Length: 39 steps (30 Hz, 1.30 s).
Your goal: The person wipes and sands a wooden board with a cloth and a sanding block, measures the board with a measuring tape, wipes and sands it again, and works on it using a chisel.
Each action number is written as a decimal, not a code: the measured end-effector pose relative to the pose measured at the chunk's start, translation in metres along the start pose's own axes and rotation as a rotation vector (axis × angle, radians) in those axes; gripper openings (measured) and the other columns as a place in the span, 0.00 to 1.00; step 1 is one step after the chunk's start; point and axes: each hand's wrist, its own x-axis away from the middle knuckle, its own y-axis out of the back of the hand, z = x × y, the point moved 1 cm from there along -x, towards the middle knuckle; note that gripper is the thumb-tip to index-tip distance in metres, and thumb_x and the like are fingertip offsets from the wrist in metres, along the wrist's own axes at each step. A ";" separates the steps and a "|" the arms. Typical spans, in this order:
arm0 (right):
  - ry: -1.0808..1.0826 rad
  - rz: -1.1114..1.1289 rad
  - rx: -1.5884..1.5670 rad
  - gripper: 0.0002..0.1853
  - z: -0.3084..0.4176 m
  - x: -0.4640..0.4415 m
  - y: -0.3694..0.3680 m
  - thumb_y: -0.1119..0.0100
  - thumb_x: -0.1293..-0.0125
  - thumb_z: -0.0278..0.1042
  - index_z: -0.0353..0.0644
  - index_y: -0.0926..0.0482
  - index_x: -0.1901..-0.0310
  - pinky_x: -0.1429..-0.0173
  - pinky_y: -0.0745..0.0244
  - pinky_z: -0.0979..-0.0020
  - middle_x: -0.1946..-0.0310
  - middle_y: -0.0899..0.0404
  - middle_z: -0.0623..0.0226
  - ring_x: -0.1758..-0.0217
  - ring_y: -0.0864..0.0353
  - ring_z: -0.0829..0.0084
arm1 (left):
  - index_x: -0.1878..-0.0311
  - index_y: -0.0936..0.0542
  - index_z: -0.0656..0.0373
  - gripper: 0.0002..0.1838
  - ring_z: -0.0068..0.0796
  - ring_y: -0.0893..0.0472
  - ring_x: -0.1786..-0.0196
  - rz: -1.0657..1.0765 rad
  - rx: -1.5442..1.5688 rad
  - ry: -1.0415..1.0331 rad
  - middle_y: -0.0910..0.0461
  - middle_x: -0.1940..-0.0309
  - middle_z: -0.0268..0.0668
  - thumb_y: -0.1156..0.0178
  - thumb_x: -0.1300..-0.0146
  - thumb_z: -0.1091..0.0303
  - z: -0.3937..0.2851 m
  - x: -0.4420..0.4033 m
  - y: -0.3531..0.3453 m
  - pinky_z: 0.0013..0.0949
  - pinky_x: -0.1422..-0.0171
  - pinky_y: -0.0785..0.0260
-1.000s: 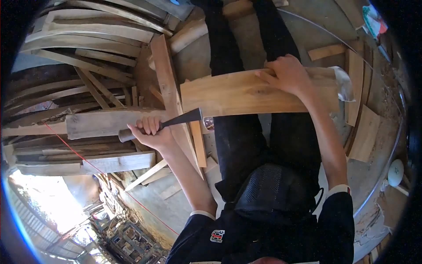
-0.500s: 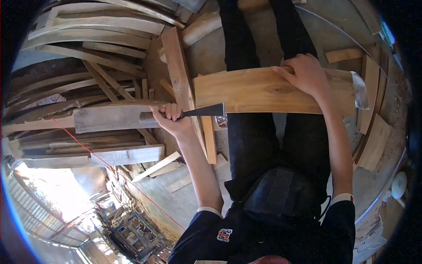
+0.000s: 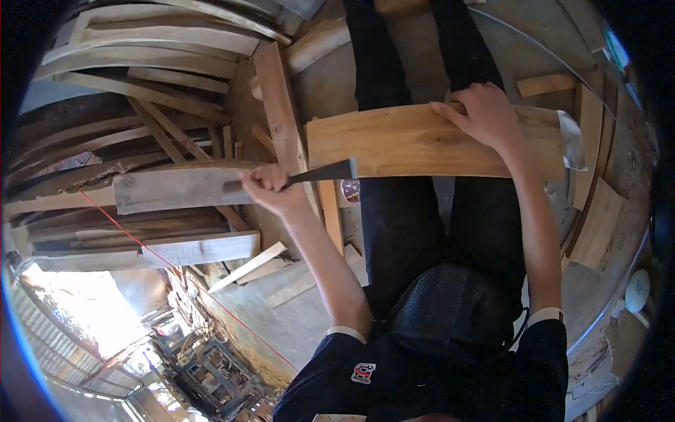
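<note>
A curved, light-brown wooden board (image 3: 401, 144) lies across my thighs. My right hand (image 3: 485, 116) grips its far edge, thumb on the face and fingers curled over. My left hand (image 3: 268, 188) is closed around the handle of a wide, flat-bladed chisel (image 3: 323, 173), which points right. The blade's broad end is beside the board's lower left part; whether it touches the wood I cannot tell. Motion blurs my left fingers a little. At the board's right end is a shiny, pale piece (image 3: 573, 141) of unclear kind.
Curved planks (image 3: 155, 60) are stacked on the left, with a grey board (image 3: 183, 188) behind my left hand. An upright plank (image 3: 281, 119) stands near the board's left end. Offcuts (image 3: 596, 221) lie on the right. A red string (image 3: 190, 272) crosses the lower left, near machinery (image 3: 218, 373).
My left hand has turned slightly, and the chisel's blade now tilts up more towards its broad end. My right hand keeps its hold on the board. The whole view has shifted slightly.
</note>
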 end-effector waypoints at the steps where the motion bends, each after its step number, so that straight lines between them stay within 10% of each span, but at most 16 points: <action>1: -0.005 0.029 -0.003 0.32 0.001 0.000 0.002 0.50 0.31 0.66 0.41 0.13 0.68 0.44 0.27 0.59 0.75 0.19 0.57 0.62 0.19 0.57 | 0.80 0.36 0.44 0.23 0.15 0.50 0.86 -0.018 0.028 -0.032 0.46 0.89 0.20 0.41 0.31 0.53 -0.009 -0.006 0.003 0.24 0.80 0.59; 14: 0.034 -0.102 -0.058 0.33 -0.003 0.003 -0.005 0.50 0.32 0.67 0.41 0.15 0.71 0.43 0.27 0.58 0.74 0.18 0.56 0.62 0.18 0.56 | 0.75 0.36 0.43 0.19 0.15 0.48 0.85 -0.280 -0.173 0.010 0.46 0.87 0.21 0.41 0.32 0.51 0.035 0.036 -0.046 0.25 0.80 0.57; 19: 0.036 -0.120 -0.069 0.34 -0.006 0.002 -0.004 0.51 0.32 0.68 0.41 0.15 0.72 0.45 0.26 0.57 0.75 0.18 0.55 0.65 0.17 0.55 | 0.79 0.37 0.44 0.22 0.15 0.46 0.86 -0.007 -0.003 -0.067 0.47 0.88 0.21 0.41 0.33 0.50 -0.018 -0.013 -0.005 0.23 0.81 0.58; 27: 0.049 -0.148 -0.066 0.38 -0.009 -0.003 -0.015 0.54 0.32 0.72 0.39 0.16 0.74 0.46 0.25 0.53 0.75 0.18 0.51 0.66 0.17 0.52 | 0.74 0.37 0.46 0.21 0.17 0.50 0.84 -0.282 -0.123 0.042 0.48 0.86 0.23 0.40 0.33 0.49 0.041 0.043 -0.057 0.25 0.78 0.56; 34: 0.042 -0.134 -0.091 0.38 -0.009 0.002 -0.014 0.56 0.31 0.71 0.39 0.17 0.74 0.45 0.25 0.54 0.76 0.19 0.53 0.65 0.17 0.53 | 0.73 0.36 0.47 0.20 0.17 0.48 0.85 0.123 -0.190 0.016 0.47 0.87 0.24 0.45 0.28 0.49 0.047 0.075 -0.076 0.26 0.79 0.56; 39: 0.012 -0.116 -0.070 0.37 -0.008 0.000 -0.011 0.55 0.31 0.70 0.40 0.16 0.75 0.47 0.24 0.54 0.79 0.19 0.55 0.69 0.17 0.54 | 0.74 0.37 0.46 0.19 0.16 0.49 0.84 -0.110 -0.139 -0.020 0.47 0.86 0.22 0.42 0.31 0.53 0.020 0.032 -0.046 0.25 0.79 0.56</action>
